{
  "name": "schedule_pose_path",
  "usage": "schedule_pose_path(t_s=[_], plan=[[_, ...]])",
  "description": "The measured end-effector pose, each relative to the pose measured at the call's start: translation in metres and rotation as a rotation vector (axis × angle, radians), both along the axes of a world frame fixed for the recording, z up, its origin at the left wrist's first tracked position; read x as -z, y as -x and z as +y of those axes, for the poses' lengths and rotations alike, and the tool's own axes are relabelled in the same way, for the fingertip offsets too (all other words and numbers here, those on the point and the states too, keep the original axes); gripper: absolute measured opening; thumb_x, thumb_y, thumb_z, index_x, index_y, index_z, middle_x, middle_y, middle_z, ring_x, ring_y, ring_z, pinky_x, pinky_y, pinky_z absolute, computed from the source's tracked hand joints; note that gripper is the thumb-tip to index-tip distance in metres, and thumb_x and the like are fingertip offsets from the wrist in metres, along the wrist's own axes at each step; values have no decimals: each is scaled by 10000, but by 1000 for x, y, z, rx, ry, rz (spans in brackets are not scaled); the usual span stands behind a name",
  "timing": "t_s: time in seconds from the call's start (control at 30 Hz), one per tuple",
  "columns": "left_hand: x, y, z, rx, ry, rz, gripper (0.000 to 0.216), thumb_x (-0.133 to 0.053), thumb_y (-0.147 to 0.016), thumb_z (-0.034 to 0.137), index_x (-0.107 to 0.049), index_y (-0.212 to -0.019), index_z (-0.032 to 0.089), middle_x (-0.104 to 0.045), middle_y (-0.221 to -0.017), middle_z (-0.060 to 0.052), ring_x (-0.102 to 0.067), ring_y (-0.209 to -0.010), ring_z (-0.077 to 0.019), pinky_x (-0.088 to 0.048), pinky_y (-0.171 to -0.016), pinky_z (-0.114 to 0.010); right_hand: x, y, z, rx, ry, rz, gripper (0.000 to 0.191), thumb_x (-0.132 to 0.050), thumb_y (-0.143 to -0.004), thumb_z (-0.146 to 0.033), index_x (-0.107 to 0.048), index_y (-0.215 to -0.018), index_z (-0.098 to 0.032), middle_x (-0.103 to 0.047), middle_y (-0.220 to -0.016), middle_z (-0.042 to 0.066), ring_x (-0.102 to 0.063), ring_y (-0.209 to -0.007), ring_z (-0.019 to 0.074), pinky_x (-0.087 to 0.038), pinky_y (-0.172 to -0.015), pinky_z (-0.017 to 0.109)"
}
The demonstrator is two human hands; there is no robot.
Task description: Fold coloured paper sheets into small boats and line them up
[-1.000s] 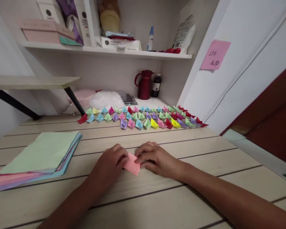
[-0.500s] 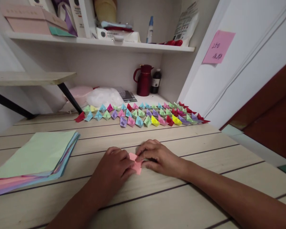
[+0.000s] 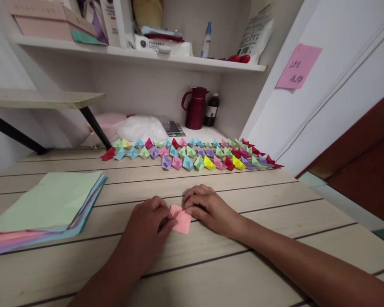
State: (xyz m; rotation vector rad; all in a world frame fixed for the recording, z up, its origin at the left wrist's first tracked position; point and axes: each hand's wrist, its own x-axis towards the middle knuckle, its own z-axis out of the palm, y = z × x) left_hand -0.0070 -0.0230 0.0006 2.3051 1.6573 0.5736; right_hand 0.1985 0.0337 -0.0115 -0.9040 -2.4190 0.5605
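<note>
A small folded pink paper [image 3: 181, 220] lies on the wooden table [image 3: 230, 256] in front of me. My left hand [image 3: 147, 226] presses its left edge with curled fingers. My right hand [image 3: 206, 209] pinches its upper right corner with bent fingers. Both hands rest on the tabletop. Behind them stand rows of several small folded paper boats [image 3: 195, 155] in many colours.
A stack of coloured paper sheets [image 3: 48, 209], green on top, lies at the left. At the back are a dark red jug [image 3: 196, 108], a dark bottle [image 3: 212, 112] and a white bag [image 3: 142, 128]. A shelf [image 3: 134, 55] holds boxes. A pink note [image 3: 298, 66] sticks on the right wall.
My hands have shifted on the pink paper, which now shows more between them. The view has tilted slightly.
</note>
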Motion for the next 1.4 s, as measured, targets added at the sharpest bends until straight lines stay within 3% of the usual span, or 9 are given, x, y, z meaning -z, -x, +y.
schedule_pose_path(t_s=[0.2, 0.47, 0.7, 0.8, 0.93, 1.0, 1.17, 1.3, 1.4], plan=[[5, -1, 1, -104, -54, -30, 185, -556, -818, 232, -656, -664, 209, -603, -1077, -44, -563, -987, -227, -423, -864, -430, -1, 5, -4, 86, -51, -76, 90, -598, -884, -275, -601, -826, -206, -612, -992, 26, -515, -955, 193, -364, -838, 355], [6, -9, 1, -172, -124, 53, 177, -563, -803, 235, -637, -643, 215, -593, -1213, -61, -527, -1100, -285, -392, -906, -512, -4, 12, -6, 167, -83, -170, 160, -572, -896, -333, -574, -815, -196, -570, -928, 45, -491, -906, 209, -346, -770, 350], [10, -11, 2, -263, -77, 125, 71, -499, -804, 175, -565, -785, 194, -544, -1295, -130, -520, -1158, -304, -380, -928, -524, -1, 14, -5, 230, -116, -250, 246, -610, -863, -401, -551, -747, -192, -552, -919, 43, -489, -895, 215, -341, -748, 352], [12, -9, 3, -297, -86, 105, 137, -523, -797, 187, -559, -929, 190, -501, -1338, -142, -498, -1196, -303, -373, -942, -512, 0, 13, -4, 239, -119, -237, 207, -623, -853, -404, -579, -849, -201, -563, -961, 51, -497, -933, 226, -357, -771, 360], [13, -4, 5, -279, -102, 60, 237, -555, -788, 200, -553, -1025, 211, -537, -1291, -104, -498, -1196, -285, -361, -954, -488, 0, 11, -4, 119, -152, -178, 335, -592, -884, -279, -539, -1214, -277, -560, -1115, 64, -493, -1026, 225, -367, -827, 365], [14, -2, 6, -255, -101, 36, 222, -567, -789, 212, -562, -1011, 219, -568, -1245, -85, -500, -1184, -279, -352, -955, -480, 1, 10, -4, 70, -153, -166, 401, -555, -903, -229, -508, -1290, -327, -564, -1123, 63, -492, -1027, 220, -366, -836, 365], [13, 1, 8, -177, -91, 18, 165, -584, -794, 215, -591, -956, 242, -619, -1153, -41, -524, -1103, -252, -333, -941, -460, 2, 9, -2, 23, -69, -126, 306, -545, -905, -207, -625, -1157, -362, -576, -1070, 36, -492, -1017, 204, -352, -873, 369], [12, 2, 9, -170, -93, 22, 142, -595, -787, 216, -576, -926, 239, -631, -1132, -36, -523, -1080, -244, -328, -917, -440, -4, 18, 9, 61, 38, -152, 217, -604, -876, -278, -641, -1085, -317, -572, -1010, 29, -501, -988, 200, -359, -887, 374], [12, 5, 9, -171, -109, 25, 143, -619, -774, 231, -561, -905, 238, -634, -1117, -35, -534, -1058, -239, -334, -896, -422, -13, 26, 21, 45, 118, -204, 357, -705, -775, -263, -598, -1115, -254, -540, -972, 27, -521, -901, 178, -407, -821, 323]])
